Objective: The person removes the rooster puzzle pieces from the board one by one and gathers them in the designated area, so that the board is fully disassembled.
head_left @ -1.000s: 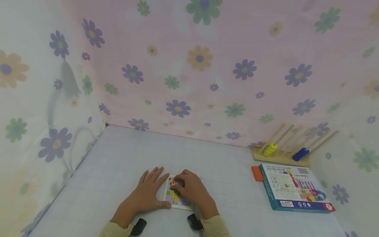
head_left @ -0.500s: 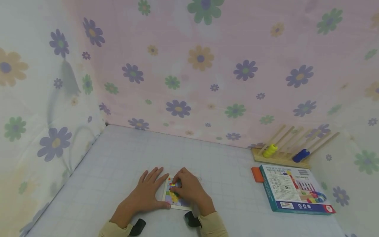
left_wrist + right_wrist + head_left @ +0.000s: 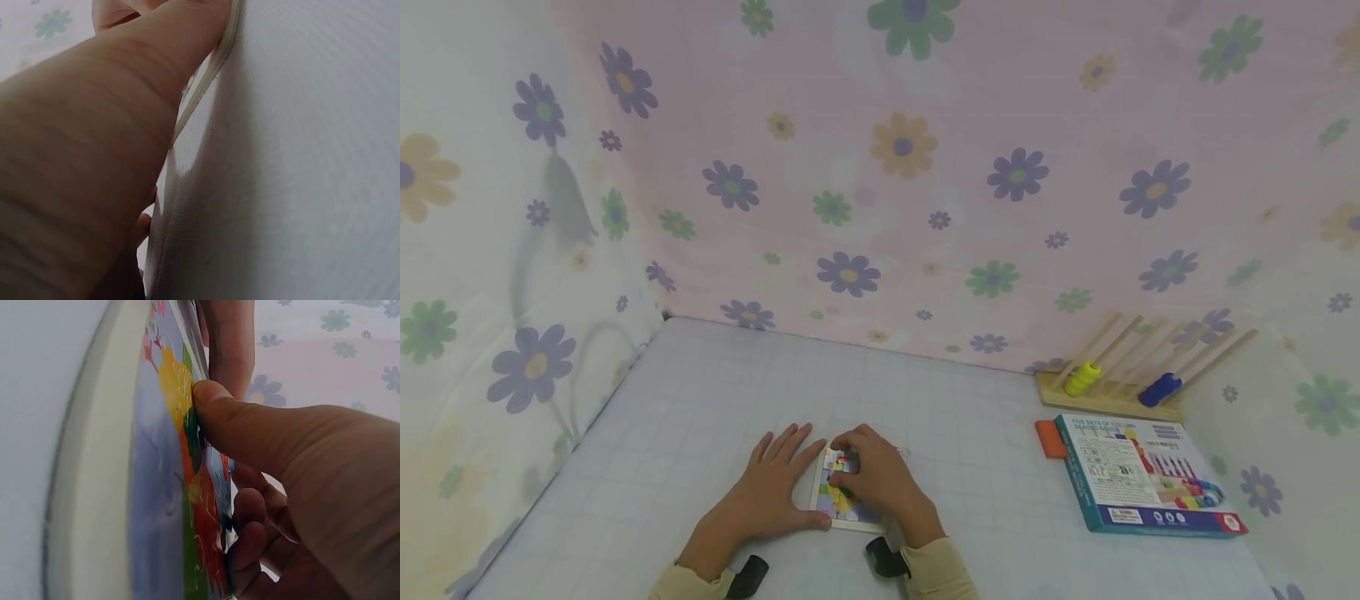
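A small jigsaw puzzle (image 3: 837,502) in a pale frame lies flat on the table, its picture a yellow and red chicken on lilac. My left hand (image 3: 772,489) rests along its left side, fingers spread and straight, the thumb at the near-left corner of the frame. My right hand (image 3: 882,477) is over the upper right part, fingers curled and thumb bent toward them, pinching at a puzzle piece that is mostly hidden. In the right wrist view the thumb (image 3: 215,403) touches the picture (image 3: 165,487). The left wrist view shows mostly forearm, with the frame edge (image 3: 203,87) beyond.
At the right lies a teal and white toy box (image 3: 1142,475), with an orange block (image 3: 1050,439) at its left edge. Behind it stands a wooden peg rack (image 3: 1105,398) with yellow beads (image 3: 1082,379) and blue beads (image 3: 1161,390). Flowered cloth walls enclose the table.
My right hand has shifted slightly left over the puzzle, its index finger moving toward the upper left corner. The left hand has stayed in place on the frame.
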A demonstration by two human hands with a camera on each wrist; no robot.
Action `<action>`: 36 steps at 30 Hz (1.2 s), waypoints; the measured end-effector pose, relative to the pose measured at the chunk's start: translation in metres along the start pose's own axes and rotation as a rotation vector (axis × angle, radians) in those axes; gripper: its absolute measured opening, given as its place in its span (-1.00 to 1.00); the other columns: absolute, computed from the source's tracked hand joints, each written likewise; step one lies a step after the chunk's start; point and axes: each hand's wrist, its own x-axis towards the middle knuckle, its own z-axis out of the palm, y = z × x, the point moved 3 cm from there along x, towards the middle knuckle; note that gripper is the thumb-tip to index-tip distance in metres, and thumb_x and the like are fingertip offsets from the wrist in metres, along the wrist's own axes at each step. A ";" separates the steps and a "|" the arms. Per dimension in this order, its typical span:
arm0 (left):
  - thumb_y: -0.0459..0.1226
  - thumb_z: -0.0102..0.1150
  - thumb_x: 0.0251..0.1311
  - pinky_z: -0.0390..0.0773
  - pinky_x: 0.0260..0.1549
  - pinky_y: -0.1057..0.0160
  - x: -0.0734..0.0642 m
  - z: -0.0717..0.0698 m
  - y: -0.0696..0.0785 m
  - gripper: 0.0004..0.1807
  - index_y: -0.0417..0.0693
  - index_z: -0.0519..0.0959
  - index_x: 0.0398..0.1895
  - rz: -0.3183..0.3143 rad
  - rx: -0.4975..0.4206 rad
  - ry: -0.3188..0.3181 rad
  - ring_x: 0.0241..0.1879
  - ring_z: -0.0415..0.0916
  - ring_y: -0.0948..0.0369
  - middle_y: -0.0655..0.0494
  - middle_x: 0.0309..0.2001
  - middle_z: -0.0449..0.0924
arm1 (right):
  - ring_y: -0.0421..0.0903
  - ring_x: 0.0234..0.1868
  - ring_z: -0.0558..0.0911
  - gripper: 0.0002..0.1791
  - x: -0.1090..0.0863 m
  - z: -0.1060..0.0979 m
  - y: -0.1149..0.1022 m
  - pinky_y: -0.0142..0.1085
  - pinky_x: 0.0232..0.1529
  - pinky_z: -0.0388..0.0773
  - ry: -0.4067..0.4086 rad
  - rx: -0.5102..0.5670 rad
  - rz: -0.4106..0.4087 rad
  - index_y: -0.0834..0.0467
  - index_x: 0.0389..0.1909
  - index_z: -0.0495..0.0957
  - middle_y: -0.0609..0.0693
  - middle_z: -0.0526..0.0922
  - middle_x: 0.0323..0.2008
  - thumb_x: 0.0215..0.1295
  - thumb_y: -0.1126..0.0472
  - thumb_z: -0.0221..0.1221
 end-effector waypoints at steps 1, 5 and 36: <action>0.48 0.32 -0.12 -0.07 0.51 -0.40 0.000 0.000 0.000 0.19 0.07 0.27 0.55 0.001 0.000 0.003 0.61 -0.04 -0.16 -0.10 0.61 0.08 | -0.23 -0.04 0.61 -0.54 0.000 0.000 -0.001 -0.24 0.06 0.64 0.003 -0.003 -0.003 -0.02 0.11 0.62 -0.14 0.60 0.02 0.20 0.01 0.46; 0.48 0.32 -0.12 -0.07 0.52 -0.39 0.000 0.000 0.000 0.19 0.08 0.27 0.55 0.001 0.009 0.005 0.61 -0.04 -0.14 -0.08 0.61 0.09 | -0.22 -0.09 0.60 -0.56 0.000 -0.001 -0.001 -0.25 0.00 0.64 0.011 -0.012 -0.014 -0.03 0.08 0.63 -0.13 0.60 -0.01 0.19 0.02 0.46; 0.45 0.36 -0.12 -0.05 0.52 -0.38 0.001 0.004 -0.002 0.17 0.12 0.27 0.55 0.000 0.007 0.010 0.61 -0.04 -0.14 -0.07 0.61 0.09 | -0.27 -0.14 0.59 -0.67 0.000 -0.003 0.007 -0.39 -0.09 0.62 0.014 0.065 -0.074 0.08 0.14 0.63 -0.07 0.61 -0.08 0.39 0.23 0.29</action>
